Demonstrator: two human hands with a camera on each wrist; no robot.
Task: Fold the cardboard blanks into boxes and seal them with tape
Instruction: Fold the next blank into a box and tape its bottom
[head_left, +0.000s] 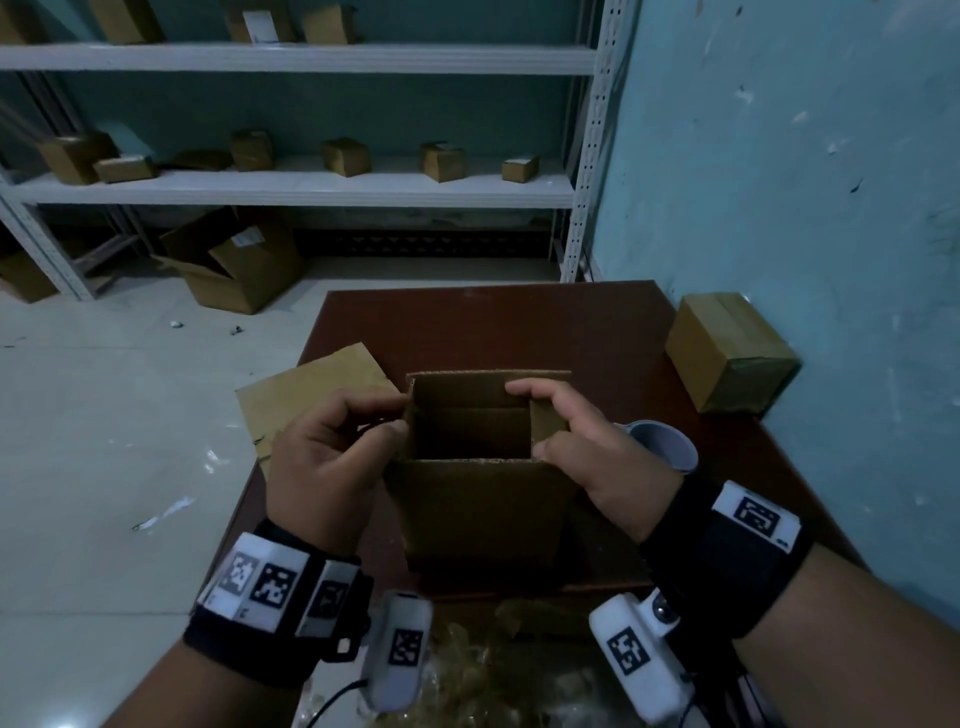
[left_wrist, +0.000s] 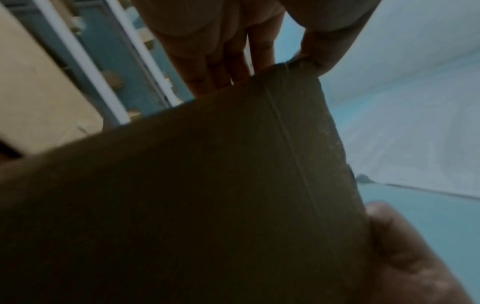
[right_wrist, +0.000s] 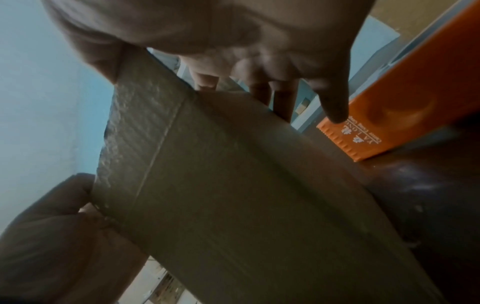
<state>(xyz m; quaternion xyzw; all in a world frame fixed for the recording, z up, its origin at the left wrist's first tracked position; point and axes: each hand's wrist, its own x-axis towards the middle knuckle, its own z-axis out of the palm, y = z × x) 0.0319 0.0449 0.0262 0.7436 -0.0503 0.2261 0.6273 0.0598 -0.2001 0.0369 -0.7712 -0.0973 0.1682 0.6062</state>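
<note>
An opened-up cardboard box (head_left: 478, 499) stands upright on the dark brown table (head_left: 519, 322), its top open toward me. My left hand (head_left: 332, 457) pinches the left side flap between thumb and fingers. My right hand (head_left: 582, 441) grips the right side flap (head_left: 548, 423), thumb at the near corner and fingers curled over its far edge. In the left wrist view the brown box wall (left_wrist: 207, 195) fills the frame. The box side (right_wrist: 246, 195) also shows close up in the right wrist view. An orange tape dispenser (right_wrist: 405, 98) lies on the table beside the box.
A flat cardboard blank (head_left: 306, 400) lies at the table's left edge. A closed box (head_left: 727, 353) sits at the right against the teal wall. A white roll (head_left: 665, 447) lies behind my right hand. Shelves (head_left: 291, 182) with small boxes stand beyond; crumpled plastic (head_left: 493, 665) lies near me.
</note>
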